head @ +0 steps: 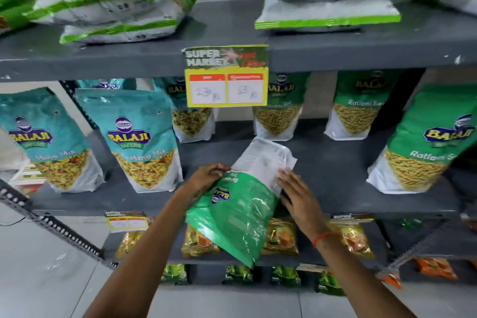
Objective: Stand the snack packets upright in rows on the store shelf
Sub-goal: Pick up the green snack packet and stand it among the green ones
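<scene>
Directly below the yellow price tag (227, 76), the green packet (240, 217) lies tilted and back-up, its white base pointing into the shelf (335, 175) and its top toward the person, with the left hand (206, 177) gripping its left edge and the right hand (296, 196) flat-fingered against its right.

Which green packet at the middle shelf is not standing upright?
The packet between the left hand and right hand: it leans, logo upside down; the others stand upright.
</scene>
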The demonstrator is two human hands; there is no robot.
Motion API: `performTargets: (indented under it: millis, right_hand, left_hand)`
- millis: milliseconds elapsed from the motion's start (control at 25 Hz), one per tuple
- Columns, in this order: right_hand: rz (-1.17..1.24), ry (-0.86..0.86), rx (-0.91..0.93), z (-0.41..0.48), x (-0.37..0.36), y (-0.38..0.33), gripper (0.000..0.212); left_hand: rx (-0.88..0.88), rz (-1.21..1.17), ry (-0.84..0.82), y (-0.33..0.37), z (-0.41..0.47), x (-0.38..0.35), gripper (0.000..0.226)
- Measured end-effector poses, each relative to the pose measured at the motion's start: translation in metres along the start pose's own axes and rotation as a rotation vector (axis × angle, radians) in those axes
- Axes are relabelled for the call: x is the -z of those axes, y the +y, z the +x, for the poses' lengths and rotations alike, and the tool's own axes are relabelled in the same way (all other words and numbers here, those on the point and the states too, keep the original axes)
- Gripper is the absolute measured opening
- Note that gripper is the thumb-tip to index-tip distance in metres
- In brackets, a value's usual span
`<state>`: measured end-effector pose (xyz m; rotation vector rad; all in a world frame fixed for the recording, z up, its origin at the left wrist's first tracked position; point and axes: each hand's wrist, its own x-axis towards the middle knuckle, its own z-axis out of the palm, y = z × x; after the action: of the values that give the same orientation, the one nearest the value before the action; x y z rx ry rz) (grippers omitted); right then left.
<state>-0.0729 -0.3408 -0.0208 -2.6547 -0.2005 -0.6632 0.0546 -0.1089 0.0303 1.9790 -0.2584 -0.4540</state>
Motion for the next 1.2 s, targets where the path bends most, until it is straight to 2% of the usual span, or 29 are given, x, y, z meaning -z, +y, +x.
performTargets:
  millis: [80,200,240,360,440,480,600,720,840,1200]
  right_hand:
    - [0.021,0.062,0.048,0.000,0.002,0.004,0.036]
    - [0.380,0.147,-0.138,-0.002,0.012,0.005,0.031]
    - [0.467,0.164,-0.216,0.002,0.016,0.004,0.031]
    - [0.470,0.267,-0.358,0.031,0.030,0.010,0.027]
    - [0.631,0.313,-0.457,0.052,0.042,0.014,0.019]
    - [0.757,0.305,-0.499,0.059,0.048,0.016,0.016]
    - [1.049,0.255,-0.565,0.062,0.064,0.022,0.018]
    - [1.096,0.236,-0.610,0.051,0.080,0.020,0.019]
    - [1.108,0.235,-0.659,0.033,0.093,0.015,0.020]
    - [1.101,0.129,-0.671,0.011,0.117,0.009,0.022]
  left_hand:
    - [0.028,-0.078,-0.013,-0.002,-0.008,0.000,0.031]
    - [0.100,-0.246,-0.107,0.006,-0.015,0.002,0.034]
    - [0.120,-0.228,-0.077,0.014,-0.016,-0.001,0.030]
    - [0.236,-0.186,0.118,0.045,-0.017,-0.023,0.030]
    - [0.036,-0.429,0.214,0.056,-0.007,-0.035,0.026]
    - [-0.026,-0.476,0.214,0.062,-0.006,-0.038,0.023]
    - [-0.082,-0.537,0.194,0.072,-0.004,-0.041,0.017]
    - [-0.081,-0.556,0.175,0.077,-0.016,-0.048,0.005]
    - [-0.052,-0.507,0.158,0.073,-0.037,-0.049,0.015]
    - [-0.072,-0.409,0.071,0.089,-0.085,-0.029,0.021]
